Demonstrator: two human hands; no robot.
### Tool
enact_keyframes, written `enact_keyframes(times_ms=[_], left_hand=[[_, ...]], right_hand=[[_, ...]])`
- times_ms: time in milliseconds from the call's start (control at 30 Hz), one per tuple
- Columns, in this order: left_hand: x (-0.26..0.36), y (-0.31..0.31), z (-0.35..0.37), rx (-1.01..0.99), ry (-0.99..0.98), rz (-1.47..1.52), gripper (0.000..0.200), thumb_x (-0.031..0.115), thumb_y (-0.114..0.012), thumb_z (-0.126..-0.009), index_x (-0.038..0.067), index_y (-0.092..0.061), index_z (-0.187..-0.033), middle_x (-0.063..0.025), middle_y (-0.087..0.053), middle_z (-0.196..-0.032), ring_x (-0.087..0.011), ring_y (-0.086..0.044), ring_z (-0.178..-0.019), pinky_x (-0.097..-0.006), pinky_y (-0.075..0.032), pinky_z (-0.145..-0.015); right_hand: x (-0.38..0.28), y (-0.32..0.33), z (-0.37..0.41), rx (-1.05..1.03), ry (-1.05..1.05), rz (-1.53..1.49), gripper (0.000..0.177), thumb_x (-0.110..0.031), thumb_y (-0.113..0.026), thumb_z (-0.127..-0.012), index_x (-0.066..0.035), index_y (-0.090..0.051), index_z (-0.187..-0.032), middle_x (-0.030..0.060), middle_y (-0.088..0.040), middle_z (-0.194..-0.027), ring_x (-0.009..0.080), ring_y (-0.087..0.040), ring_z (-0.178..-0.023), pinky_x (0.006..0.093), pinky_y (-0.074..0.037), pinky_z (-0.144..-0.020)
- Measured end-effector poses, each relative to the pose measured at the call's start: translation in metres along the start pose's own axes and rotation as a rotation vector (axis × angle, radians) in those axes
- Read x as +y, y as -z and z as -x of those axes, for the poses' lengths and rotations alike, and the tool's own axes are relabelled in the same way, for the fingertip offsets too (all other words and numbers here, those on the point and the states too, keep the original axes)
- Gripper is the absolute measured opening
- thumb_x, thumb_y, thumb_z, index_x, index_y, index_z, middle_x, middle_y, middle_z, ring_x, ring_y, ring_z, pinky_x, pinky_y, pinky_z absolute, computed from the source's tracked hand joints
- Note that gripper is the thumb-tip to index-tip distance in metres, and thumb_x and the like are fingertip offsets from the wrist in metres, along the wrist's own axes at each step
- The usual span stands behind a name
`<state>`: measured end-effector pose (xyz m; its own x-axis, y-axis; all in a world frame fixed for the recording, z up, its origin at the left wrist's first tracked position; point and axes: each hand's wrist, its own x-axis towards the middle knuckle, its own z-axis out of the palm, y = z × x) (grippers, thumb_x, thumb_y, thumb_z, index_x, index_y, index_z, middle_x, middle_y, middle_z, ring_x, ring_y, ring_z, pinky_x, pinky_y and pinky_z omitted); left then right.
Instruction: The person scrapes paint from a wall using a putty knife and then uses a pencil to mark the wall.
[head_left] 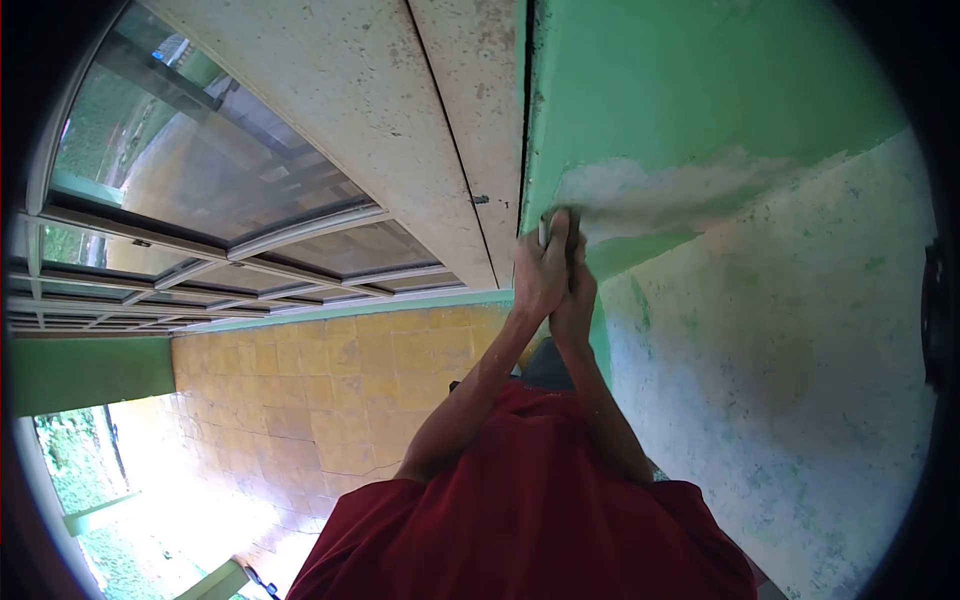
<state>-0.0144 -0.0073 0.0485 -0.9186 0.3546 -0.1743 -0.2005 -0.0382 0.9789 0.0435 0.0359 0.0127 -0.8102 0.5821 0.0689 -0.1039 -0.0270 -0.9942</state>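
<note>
Both hands are raised together in front of me at the wall, close to the edge of the door frame. My left hand (541, 272) is closed, its fingers wrapped round a narrow, grey, flat-edged tool (573, 236). Right beside it, my right hand (578, 296) is closed on the same tool from the other side. The tool's end presses at a rubbed, whitish-grey patch (650, 195) in the green painted wall (700, 80). Fingers cover most of the tool, and I cannot tell its exact kind.
A worn white door frame (400, 110) and window panes (290, 140) stand to the left. Below lies a yellow tiled floor (330, 390), bright with daylight at the far left. On the right, the lower wall (760, 380) is whitish with green flecks.
</note>
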Motion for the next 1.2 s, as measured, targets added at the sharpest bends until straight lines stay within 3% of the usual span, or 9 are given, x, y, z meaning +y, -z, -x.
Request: enact_keyframes(times_ms=[67, 167, 233, 400, 467, 600, 767, 867, 1200], left_hand=[[0.019, -0.002, -0.001, 0.016, -0.070, -0.075, 0.050, 0.039, -0.046, -0.102, -0.002, -0.063, -0.079, -0.0055, -0.057, -0.061, -0.0125, -0.051, -0.056, -0.0321, -0.042, -0.053], [-0.036, 0.003, -0.007, 0.014, 0.029, -0.060, 0.051, 0.039, -0.046, -0.102, -0.003, -0.062, -0.079, -0.0072, -0.056, -0.061, -0.0129, -0.050, -0.058, -0.0329, -0.043, -0.054], [-0.009, -0.001, -0.005, 0.029, -0.022, -0.049, 0.051, 0.039, -0.045, -0.102, -0.003, -0.062, -0.079, -0.0074, -0.057, -0.062, -0.0131, -0.051, -0.058, -0.0333, -0.043, -0.055], [0.018, -0.003, -0.004, 0.027, -0.142, -0.077, 0.052, 0.040, -0.045, -0.102, -0.002, -0.064, -0.079, -0.0066, -0.058, -0.062, -0.0138, -0.052, -0.058, -0.0336, -0.043, -0.055], [-0.016, 0.001, -0.001, 0.019, 0.059, -0.034, 0.053, 0.041, -0.044, -0.102, -0.002, -0.064, -0.079, -0.0052, -0.058, -0.062, -0.0143, -0.054, -0.058, -0.0328, -0.044, -0.055], [-0.004, -0.004, 0.003, 0.027, 0.065, 0.082, 0.056, 0.047, -0.043, -0.102, 0.001, -0.061, -0.075, -0.0020, -0.057, -0.061, -0.0104, -0.051, -0.054, -0.0276, -0.042, -0.049], [-0.012, -0.003, 0.000, 0.054, -0.037, -0.016, 0.055, 0.047, -0.043, -0.103, 0.002, -0.059, -0.076, -0.0015, -0.055, -0.061, -0.0100, -0.051, -0.053, -0.0264, -0.041, -0.049], [0.032, -0.007, 0.005, 0.027, -0.128, -0.014, 0.055, 0.047, -0.043, -0.102, 0.002, -0.059, -0.075, -0.0015, -0.055, -0.060, -0.0095, -0.050, -0.053, -0.0263, -0.041, -0.049], [-0.005, -0.006, 0.004, 0.051, 0.042, 0.015, 0.056, 0.049, -0.043, -0.102, 0.002, -0.060, -0.075, -0.0016, -0.056, -0.060, -0.0090, -0.050, -0.053, -0.0263, -0.040, -0.048]], right_hand=[[-0.007, -0.003, 0.006, 0.038, 0.008, -0.010, 0.037, -0.018, -0.047, -0.100, 0.003, -0.052, -0.129, 0.0171, -0.065, -0.110, 0.0191, -0.060, -0.103, 0.0325, -0.046, -0.090], [0.009, -0.001, 0.008, 0.069, 0.020, 0.042, 0.037, -0.020, -0.048, -0.100, 0.004, -0.053, -0.128, 0.0162, -0.065, -0.110, 0.0204, -0.061, -0.102, 0.0327, -0.047, -0.089], [0.002, -0.004, 0.004, 0.098, 0.107, 0.040, 0.038, -0.021, -0.048, -0.099, 0.004, -0.053, -0.128, 0.0167, -0.065, -0.111, 0.0208, -0.061, -0.104, 0.0329, -0.046, -0.090], [-0.015, -0.007, -0.007, 0.047, 0.023, -0.008, 0.036, -0.020, -0.048, -0.099, 0.004, -0.055, -0.125, 0.0167, -0.066, -0.108, 0.0197, -0.061, -0.102, 0.0335, -0.047, -0.089], [-0.001, -0.004, 0.006, 0.120, 0.058, -0.006, 0.035, -0.020, -0.049, -0.099, 0.005, -0.056, -0.123, 0.0158, -0.066, -0.105, 0.0187, -0.061, -0.100, 0.0331, -0.048, -0.087], [-0.005, 0.001, 0.009, 0.040, -0.056, -0.053, 0.035, -0.019, -0.051, -0.098, 0.006, -0.057, -0.122, 0.0138, -0.066, -0.103, 0.0173, -0.061, -0.097, 0.0324, -0.048, -0.085], [-0.004, 0.001, 0.004, 0.003, -0.018, 0.012, 0.035, -0.019, -0.051, -0.098, 0.006, -0.057, -0.122, 0.0131, -0.066, -0.103, 0.0170, -0.060, -0.098, 0.0321, -0.048, -0.085], [-0.023, -0.004, -0.003, 0.040, 0.082, -0.033, 0.034, -0.019, -0.050, -0.099, 0.006, -0.056, -0.121, 0.0128, -0.065, -0.103, 0.0164, -0.060, -0.099, 0.0317, -0.047, -0.086], [-0.005, 0.006, 0.007, -0.013, -0.119, -0.051, 0.035, -0.017, -0.049, -0.099, 0.006, -0.055, -0.126, 0.0118, -0.065, -0.110, 0.0153, -0.058, -0.102, 0.0312, -0.046, -0.089]])
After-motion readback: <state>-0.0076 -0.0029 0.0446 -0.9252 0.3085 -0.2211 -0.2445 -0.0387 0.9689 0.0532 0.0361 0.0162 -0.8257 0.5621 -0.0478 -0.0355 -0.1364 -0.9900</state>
